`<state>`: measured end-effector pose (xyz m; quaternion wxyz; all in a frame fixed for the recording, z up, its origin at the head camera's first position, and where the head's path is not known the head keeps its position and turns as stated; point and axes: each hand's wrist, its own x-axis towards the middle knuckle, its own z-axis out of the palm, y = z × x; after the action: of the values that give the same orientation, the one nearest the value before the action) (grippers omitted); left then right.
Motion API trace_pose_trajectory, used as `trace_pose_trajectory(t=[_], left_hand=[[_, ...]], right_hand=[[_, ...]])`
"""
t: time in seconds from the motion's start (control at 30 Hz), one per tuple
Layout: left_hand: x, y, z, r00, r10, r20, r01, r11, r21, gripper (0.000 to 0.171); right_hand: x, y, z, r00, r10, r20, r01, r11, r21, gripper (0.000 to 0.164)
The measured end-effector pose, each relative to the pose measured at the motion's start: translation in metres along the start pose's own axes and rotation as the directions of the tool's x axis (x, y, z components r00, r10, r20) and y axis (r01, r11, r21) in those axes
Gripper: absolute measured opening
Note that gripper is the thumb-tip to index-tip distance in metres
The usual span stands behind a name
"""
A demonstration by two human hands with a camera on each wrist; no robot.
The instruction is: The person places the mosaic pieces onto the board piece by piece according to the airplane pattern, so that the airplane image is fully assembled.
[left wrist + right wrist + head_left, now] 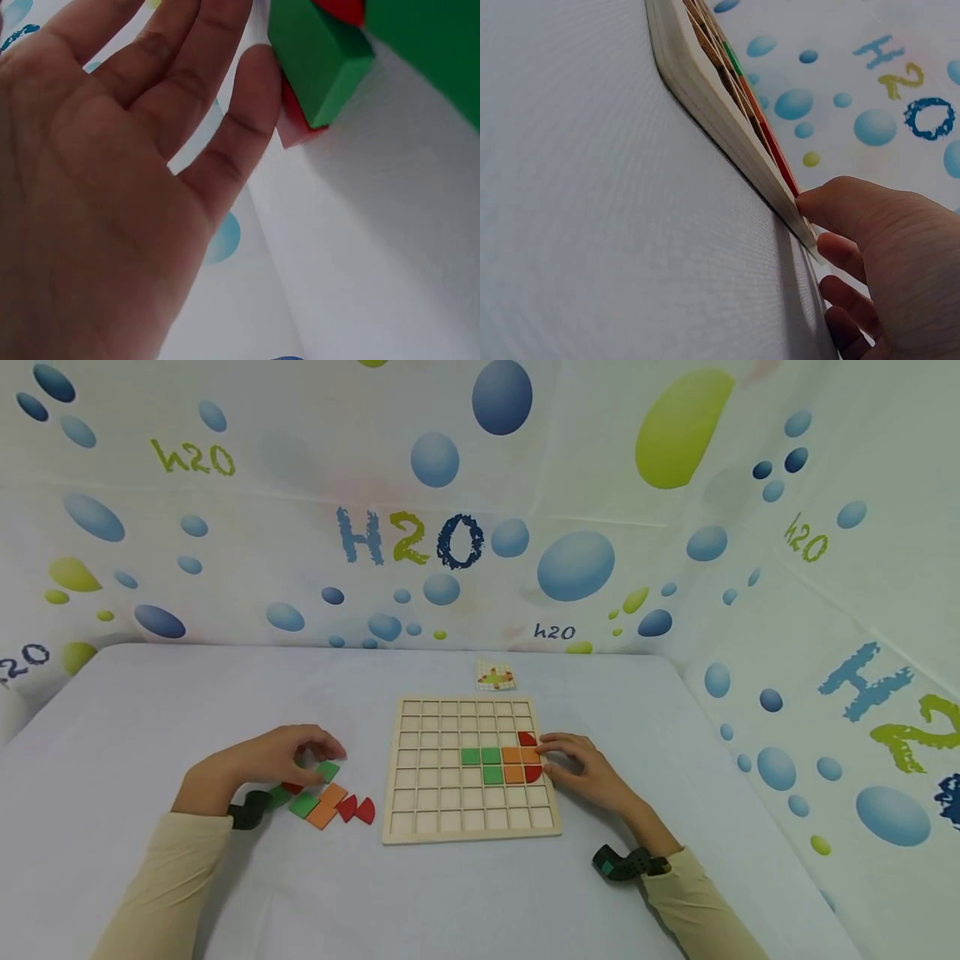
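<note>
My left hand [281, 758] hovers over a loose pile of coloured pieces, its fingers bent downward. A green square [327, 772] lies under its fingertips. In the left wrist view, a fingertip is right beside a thick green block [319, 64] that lies over a red one [294, 126]. My right hand [588, 772] rests at the right edge of the wooden grid board [435, 827], thumb by a red quarter-round [532, 774] and fingertips by an orange square [529, 756]. In the right wrist view the thumb [829, 202] touches the board's edge.
Orange squares [322, 814] and red quarter-rounds [365, 811] lie between the left hand and the board. Green squares [480, 757] sit in the grid's middle right. A small pattern card [496, 676] lies behind the board. White printed cloth [300, 560] hangs behind.
</note>
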<state>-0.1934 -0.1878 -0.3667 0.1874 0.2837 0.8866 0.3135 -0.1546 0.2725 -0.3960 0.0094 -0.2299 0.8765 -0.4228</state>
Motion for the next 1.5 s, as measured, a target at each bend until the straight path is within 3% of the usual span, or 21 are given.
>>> trace_pose_trajectory(t=[0.63,0.8,1.1,1.5], left_hand=[[0.005,0.004,0.006,0.996,-0.068,-0.060,0.069,0.997,0.023,0.032],[0.006,0.004,0.008,0.996,-0.035,-0.077,0.038,0.999,0.029,0.031],[0.012,0.013,0.010,0.997,-0.023,-0.070,0.024,1.000,0.013,0.035],[0.018,0.021,0.014,0.999,-0.002,-0.043,0.003,0.999,0.039,0.032]], right_hand=[[0.000,0.000,0.001,1.000,-0.020,-0.010,0.020,1.000,-0.019,0.028],[0.000,0.004,0.004,1.000,-0.020,-0.014,0.019,1.000,-0.018,0.028],[0.002,0.037,0.008,1.000,-0.003,-0.019,0.003,1.000,-0.007,0.032],[0.002,0.037,0.005,0.999,-0.041,0.002,0.041,0.999,-0.009,0.031]])
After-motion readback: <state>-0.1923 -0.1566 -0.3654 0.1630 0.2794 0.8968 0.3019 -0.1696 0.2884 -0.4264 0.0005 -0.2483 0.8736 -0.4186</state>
